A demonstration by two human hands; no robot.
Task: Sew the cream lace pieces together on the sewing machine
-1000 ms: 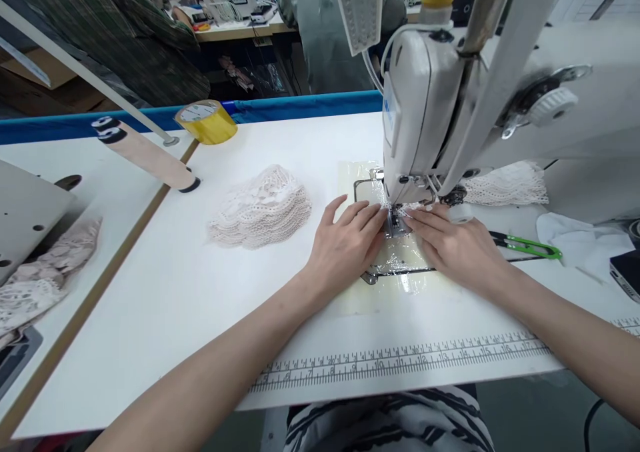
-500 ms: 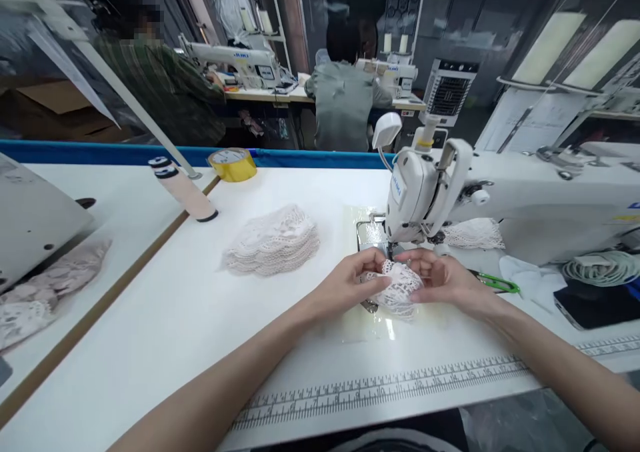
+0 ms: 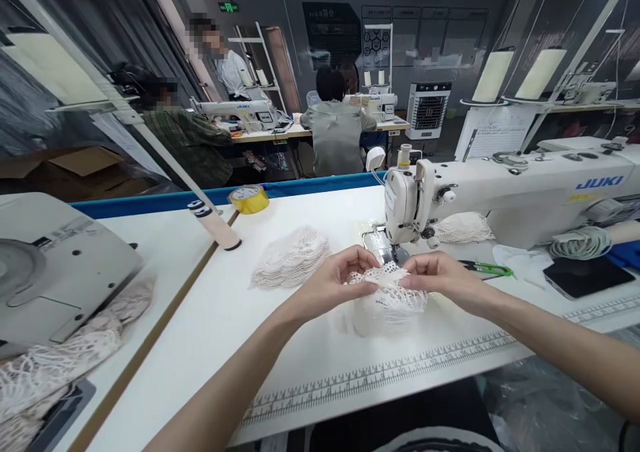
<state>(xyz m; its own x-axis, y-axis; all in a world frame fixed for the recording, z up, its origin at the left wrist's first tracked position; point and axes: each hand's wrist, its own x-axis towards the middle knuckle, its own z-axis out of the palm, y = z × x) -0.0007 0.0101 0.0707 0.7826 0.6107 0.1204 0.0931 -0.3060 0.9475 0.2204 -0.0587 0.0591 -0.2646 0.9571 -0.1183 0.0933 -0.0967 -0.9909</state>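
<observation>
Both hands hold a small lace piece point(image 3: 387, 292) up off the white worktop point(image 3: 210, 319), just in front of the sewing machine point(image 3: 500, 192). The left hand point(image 3: 333, 282) pinches the left end of its upper edge, fingers point(image 3: 363, 259) curled in and closed on the fabric; the right hand point(image 3: 440, 275) grips the right end the same way, thumb and fingers drawn narrow around the edge. The two hands are near each other, with the lace stretched between them.

The lace piece is off-white to pale cream, an open crocheted-looking mesh with many small holes. Its top edge looks gathered or bunched where the fingers hold it, and the rest hangs down below the hands in a rounded, slightly crumpled shape. Its lower part comes close to the worktop; whether it touches cannot be told.

To the left, well apart from the hands, a stack of lace pieces point(image 3: 293, 262) of the same colour and pattern lies flat on the worktop. More lace point(image 3: 463, 227) lies behind the machine's needle area. A pair of green-handled snips point(image 3: 487, 269) lies just right of the right hand. A printed ruler strip point(image 3: 400, 372) runs along the worktop's near edge. A yellow tape roll point(image 3: 249, 199) sits at the far edge.
</observation>
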